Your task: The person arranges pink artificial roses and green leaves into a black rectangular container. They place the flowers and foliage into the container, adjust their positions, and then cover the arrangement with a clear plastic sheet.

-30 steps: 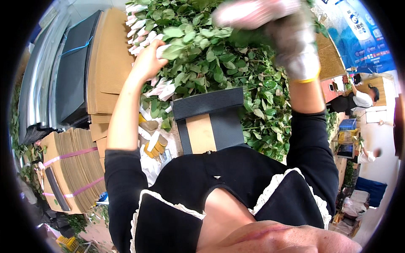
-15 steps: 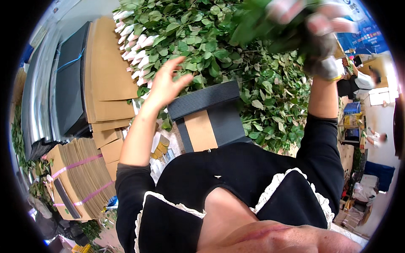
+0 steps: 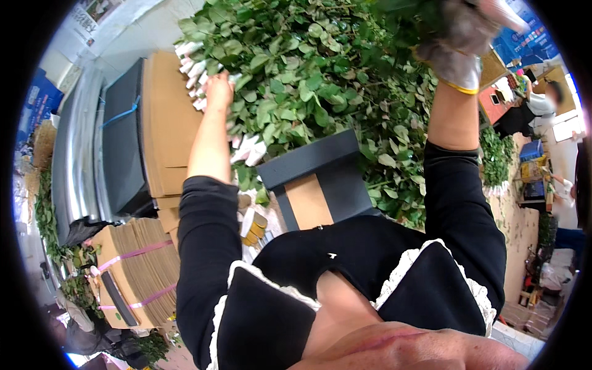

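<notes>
My bare left hand [image 3: 219, 91] is in among the pale-wrapped flower heads [image 3: 192, 68] at the left edge of a large heap of leafy cut stems [image 3: 290, 80]. Its fingers look curled, and leaves and wrappers partly hide them, so what they hold cannot be made out. At the far right, near the top edge, my right hand [image 3: 459, 46] wears a grey glove with a yellow cuff edge. It is closed on a dark, blurred bunch of leafy stems [image 3: 404, 21], raised over the heap. More wrapped heads [image 3: 248, 150] lie below my left forearm.
A dark ridged board [image 3: 311, 160] with a brown cardboard strip [image 3: 309, 200] stands before my chest. Cardboard sheets [image 3: 169, 117], dark sheets [image 3: 123, 135] and a strapped cardboard stack [image 3: 139, 265] are on the left. A person [image 3: 536, 105] is at the far right.
My left hand has gone from open above the leaves to in among the wrapped heads, farther left and away from me. My gloved right hand has shifted slightly with the leafy bunch.
</notes>
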Demonstrator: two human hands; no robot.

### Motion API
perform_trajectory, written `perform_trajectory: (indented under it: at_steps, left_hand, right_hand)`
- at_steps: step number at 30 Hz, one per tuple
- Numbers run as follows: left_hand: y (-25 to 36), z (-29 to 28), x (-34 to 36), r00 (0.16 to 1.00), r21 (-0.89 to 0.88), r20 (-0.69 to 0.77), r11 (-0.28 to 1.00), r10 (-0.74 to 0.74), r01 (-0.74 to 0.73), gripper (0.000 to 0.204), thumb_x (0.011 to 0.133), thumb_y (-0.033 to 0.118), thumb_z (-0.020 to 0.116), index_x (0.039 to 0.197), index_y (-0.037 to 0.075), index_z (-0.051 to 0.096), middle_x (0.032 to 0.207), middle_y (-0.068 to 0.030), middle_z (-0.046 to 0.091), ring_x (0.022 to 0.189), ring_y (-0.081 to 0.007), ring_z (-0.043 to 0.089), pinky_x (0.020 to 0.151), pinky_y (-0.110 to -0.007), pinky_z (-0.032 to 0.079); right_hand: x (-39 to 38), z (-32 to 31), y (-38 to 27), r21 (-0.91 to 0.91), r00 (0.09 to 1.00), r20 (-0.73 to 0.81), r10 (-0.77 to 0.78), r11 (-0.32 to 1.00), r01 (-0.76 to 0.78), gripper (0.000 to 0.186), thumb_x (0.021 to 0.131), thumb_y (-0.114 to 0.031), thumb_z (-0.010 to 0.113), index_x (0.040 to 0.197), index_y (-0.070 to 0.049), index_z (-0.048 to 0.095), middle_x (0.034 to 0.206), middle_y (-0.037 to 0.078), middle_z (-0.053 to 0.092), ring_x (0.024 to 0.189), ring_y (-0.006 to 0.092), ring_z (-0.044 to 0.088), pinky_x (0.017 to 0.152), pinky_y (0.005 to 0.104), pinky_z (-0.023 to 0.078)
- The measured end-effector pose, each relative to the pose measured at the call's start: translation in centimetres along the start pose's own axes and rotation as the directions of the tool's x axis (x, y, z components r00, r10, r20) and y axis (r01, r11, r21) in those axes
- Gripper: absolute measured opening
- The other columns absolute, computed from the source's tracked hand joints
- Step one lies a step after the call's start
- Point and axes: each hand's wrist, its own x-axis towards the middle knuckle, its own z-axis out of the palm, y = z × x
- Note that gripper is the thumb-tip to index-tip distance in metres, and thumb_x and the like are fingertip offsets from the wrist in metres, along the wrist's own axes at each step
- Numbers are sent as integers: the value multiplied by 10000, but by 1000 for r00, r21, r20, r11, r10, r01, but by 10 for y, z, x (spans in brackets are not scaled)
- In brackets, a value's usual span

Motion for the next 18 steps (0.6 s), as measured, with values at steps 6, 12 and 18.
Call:
perform_trajectory:
  at_steps: [6, 12, 18]
  left_hand:
    - [20, -21, 5, 981, 106, 103, 979, 163, -174, 295, 777, 149, 687, 1032, 27, 599, 1175, -160, 602, 1113, -339, 554, 899, -452, 476]
    - [86, -181, -74, 958, -525, -283, 830, 38, -188, 332, 740, 136, 714, 1056, 43, 680, 1078, -165, 608, 1014, -308, 620, 906, -368, 499]
    - [112, -193, -216, 980, -990, 24, -144, -198, -5, 376, 777, -41, 711, 1142, -65, 625, 1171, -133, 649, 1070, -196, 623, 949, -339, 494]
  right_hand:
    - [-4, 71, -8, 375, 961, 238, 141, 899, -225, 579, 930, -364, 580, 1324, 46, 470, 1236, 154, 607, 1137, 262, 580, 1024, 383, 457]
    - [-45, 87, -49, 183, 842, 472, 261, 905, -383, 511, 887, -382, 594, 1225, 0, 569, 1090, 129, 659, 1028, 257, 617, 887, 377, 498]
    - [-181, 124, -56, -703, 600, 683, 417, 598, 384, 553, 810, -282, 665, 1334, -139, 560, 1161, 125, 641, 1069, 306, 606, 893, 401, 485]
